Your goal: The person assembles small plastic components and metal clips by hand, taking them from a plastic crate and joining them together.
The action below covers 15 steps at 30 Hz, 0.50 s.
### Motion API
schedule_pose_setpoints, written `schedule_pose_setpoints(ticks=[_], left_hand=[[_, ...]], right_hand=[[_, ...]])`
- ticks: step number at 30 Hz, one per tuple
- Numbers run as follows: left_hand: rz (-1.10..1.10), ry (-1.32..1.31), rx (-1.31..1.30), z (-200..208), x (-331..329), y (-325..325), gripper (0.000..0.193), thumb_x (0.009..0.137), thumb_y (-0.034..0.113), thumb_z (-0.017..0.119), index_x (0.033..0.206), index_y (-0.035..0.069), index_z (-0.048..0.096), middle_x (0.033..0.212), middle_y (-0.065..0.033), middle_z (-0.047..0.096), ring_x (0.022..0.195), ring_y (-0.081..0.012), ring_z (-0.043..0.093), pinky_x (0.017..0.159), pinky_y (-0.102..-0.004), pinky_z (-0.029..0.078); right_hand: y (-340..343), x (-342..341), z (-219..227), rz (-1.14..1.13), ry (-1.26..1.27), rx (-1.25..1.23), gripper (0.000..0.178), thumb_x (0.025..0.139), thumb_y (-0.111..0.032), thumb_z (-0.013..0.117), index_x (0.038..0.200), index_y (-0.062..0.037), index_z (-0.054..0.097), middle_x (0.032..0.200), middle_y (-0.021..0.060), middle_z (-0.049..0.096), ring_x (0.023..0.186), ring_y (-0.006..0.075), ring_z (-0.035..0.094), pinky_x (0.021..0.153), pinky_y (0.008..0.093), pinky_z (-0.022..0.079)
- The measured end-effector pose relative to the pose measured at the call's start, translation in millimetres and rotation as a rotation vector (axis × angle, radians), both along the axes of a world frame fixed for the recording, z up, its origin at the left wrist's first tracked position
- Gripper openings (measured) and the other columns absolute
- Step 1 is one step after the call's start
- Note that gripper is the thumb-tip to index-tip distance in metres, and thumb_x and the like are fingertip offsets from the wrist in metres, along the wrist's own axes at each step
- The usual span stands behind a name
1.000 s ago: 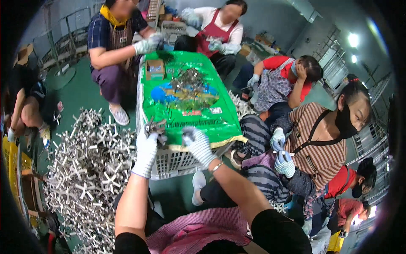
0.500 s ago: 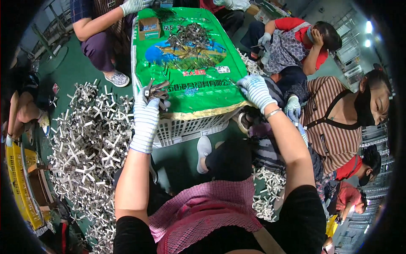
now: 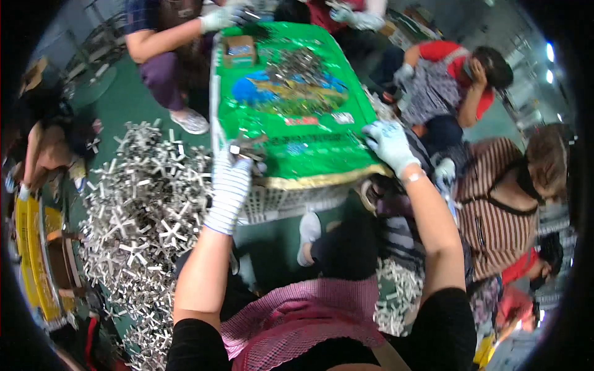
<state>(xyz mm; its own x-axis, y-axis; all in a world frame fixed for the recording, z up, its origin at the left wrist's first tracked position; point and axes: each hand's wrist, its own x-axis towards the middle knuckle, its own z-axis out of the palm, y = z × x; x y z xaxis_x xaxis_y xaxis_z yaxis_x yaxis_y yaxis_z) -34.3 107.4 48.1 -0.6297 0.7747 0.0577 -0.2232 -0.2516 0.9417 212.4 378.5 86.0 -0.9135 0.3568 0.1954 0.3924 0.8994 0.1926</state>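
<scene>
A green printed plastic sack lies flat over a white slatted crate in front of me. My left hand, in a striped white glove, closes on several grey metal pieces at the sack's near left corner; blur hides their exact shape. My right hand, gloved too, rests on the sack's near right edge with fingers apart, and I see nothing in it. Thin dark metal strips lie heaped on the far half of the sack.
A large pile of star-shaped metal pieces covers the floor at left; a smaller pile lies at right. A small cardboard box sits on the sack. Co-workers sit around, one in a striped top. Yellow crates stand far left.
The whole view has shifted, so the scene sits lower and further right, with blur. Both hands keep their places at the sack. The co-worker in the striped top has lowered their head.
</scene>
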Motion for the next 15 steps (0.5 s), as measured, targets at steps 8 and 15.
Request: schedule_pose_setpoints(ticks=[8,15], left_hand=[[-0.221,-0.523,0.140,-15.5,13.5,2.5,0.042,0.090,0.010,0.052,0.131,0.004,0.042,0.103,-0.0145,0.062,0.076,-0.0200,0.064,0.064,-0.0293,0.055],[-0.226,-0.484,0.088,6.6,17.6,-10.7,0.042,0.086,0.021,0.061,0.124,0.007,0.048,0.087,-0.0075,0.062,0.069,-0.0192,0.061,0.059,-0.0310,0.052]], right_hand=[[-103.7,-77.8,14.8,0.106,0.745,-0.607,0.020,0.083,-0.010,0.063,0.101,-0.0016,0.065,0.091,0.0120,0.066,0.080,0.0199,0.064,0.076,0.0312,0.050],[-148.1,-118.2,-38.4,0.092,0.913,-1.414,0.029,0.088,-0.007,0.060,0.116,0.0004,0.058,0.101,0.0051,0.064,0.086,0.0096,0.058,0.080,0.0260,0.048]])
